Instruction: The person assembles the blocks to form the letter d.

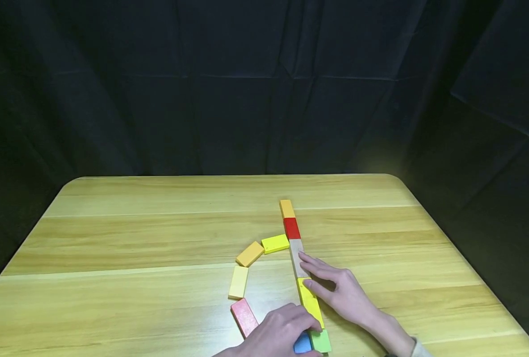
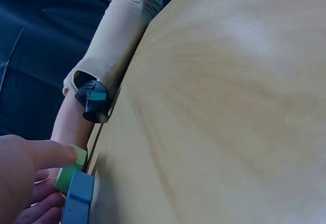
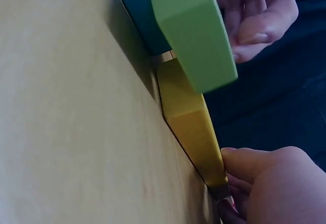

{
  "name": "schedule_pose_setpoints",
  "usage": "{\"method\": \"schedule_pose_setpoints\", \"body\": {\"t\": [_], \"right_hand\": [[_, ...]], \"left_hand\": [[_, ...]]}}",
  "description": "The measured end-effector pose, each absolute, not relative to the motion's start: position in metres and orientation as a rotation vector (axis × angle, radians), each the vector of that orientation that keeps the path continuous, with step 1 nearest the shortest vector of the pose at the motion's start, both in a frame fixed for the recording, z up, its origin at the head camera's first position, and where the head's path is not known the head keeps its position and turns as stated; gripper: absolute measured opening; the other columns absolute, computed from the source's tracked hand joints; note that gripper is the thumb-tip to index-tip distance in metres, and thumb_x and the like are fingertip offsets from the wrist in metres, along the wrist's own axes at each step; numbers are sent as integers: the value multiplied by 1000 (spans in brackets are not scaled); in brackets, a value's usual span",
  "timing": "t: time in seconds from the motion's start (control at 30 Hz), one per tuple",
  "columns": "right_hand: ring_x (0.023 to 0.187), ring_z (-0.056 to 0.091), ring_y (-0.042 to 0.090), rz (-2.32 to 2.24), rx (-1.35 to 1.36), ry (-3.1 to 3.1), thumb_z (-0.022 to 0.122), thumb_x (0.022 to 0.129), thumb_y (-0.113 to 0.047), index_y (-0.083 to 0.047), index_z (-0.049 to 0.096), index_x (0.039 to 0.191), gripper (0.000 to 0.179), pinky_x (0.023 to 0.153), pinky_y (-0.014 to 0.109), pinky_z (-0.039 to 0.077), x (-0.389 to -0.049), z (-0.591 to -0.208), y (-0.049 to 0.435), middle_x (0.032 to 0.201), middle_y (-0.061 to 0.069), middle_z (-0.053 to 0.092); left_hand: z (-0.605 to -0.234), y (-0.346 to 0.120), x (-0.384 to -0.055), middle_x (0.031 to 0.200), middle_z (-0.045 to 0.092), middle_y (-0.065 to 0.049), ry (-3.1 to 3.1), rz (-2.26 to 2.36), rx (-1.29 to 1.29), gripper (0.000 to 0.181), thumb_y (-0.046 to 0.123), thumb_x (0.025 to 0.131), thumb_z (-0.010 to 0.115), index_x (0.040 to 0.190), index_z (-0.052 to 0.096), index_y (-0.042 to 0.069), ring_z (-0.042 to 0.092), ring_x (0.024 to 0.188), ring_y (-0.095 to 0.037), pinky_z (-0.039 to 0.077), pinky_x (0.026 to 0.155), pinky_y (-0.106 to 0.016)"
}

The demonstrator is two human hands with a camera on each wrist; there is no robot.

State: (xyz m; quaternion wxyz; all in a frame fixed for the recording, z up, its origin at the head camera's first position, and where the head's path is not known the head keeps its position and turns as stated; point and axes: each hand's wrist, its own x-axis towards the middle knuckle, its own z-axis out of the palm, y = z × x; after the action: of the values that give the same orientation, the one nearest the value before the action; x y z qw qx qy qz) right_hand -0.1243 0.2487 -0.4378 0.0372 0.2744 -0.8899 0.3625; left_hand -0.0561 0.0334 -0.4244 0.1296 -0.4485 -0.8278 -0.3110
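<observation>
My left hand [image 1: 275, 331] grips a green block [image 1: 321, 341] between thumb and fingers at the near end of a row. In the right wrist view the green block [image 3: 196, 35] sits tilted across the end of a yellow block [image 3: 188, 124]. Beside it lies a blue block [image 1: 302, 342], partly hidden by the left hand. My right hand [image 1: 342, 290] rests along the row's right side, fingers fairly straight. Its thumb touches the long yellow block [image 1: 309, 303], and its fingertips touch the pale grey block [image 1: 296, 255].
Farther along the row are a red block [image 1: 292, 228] and an orange block [image 1: 287, 208]. A curve at left holds a short yellow block [image 1: 275, 244], another orange block [image 1: 250, 254], a cream block [image 1: 238, 282] and a pink block [image 1: 244, 317]. Dark cloth [image 1: 246, 99] hangs behind the wooden table [image 1: 112, 238].
</observation>
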Motion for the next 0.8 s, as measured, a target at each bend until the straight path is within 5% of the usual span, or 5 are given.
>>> {"method": "schedule_pose_setpoints", "body": {"t": [0.3,0.53,0.8], "right_hand": [[137,49,18,1062,847,-2740,66,97,-32,-20,63,136,41,111,32,42,-123,-438,250,146,-13,53],[136,50,17,1069,856,-2720,64,98,-31,-20,62,137,40,108,14,38,-120,-439,251,149,-11,51],[137,49,18,1017,851,-2713,60,101,-27,-20,60,139,39,108,17,37,-121,-439,251,154,-9,45]], "left_hand": [[-433,32,-56,98,67,5,-2371,-815,-1348,33,42,84,77,101,72,14,55,86,-3,36,79,-2],[-436,32,-57,101,67,4,-2352,-814,-1374,35,44,86,73,104,70,14,56,91,-4,40,86,-5],[-436,30,-56,101,65,3,-2381,-836,-1351,38,44,85,74,107,69,14,55,91,-3,38,87,-5]]}}
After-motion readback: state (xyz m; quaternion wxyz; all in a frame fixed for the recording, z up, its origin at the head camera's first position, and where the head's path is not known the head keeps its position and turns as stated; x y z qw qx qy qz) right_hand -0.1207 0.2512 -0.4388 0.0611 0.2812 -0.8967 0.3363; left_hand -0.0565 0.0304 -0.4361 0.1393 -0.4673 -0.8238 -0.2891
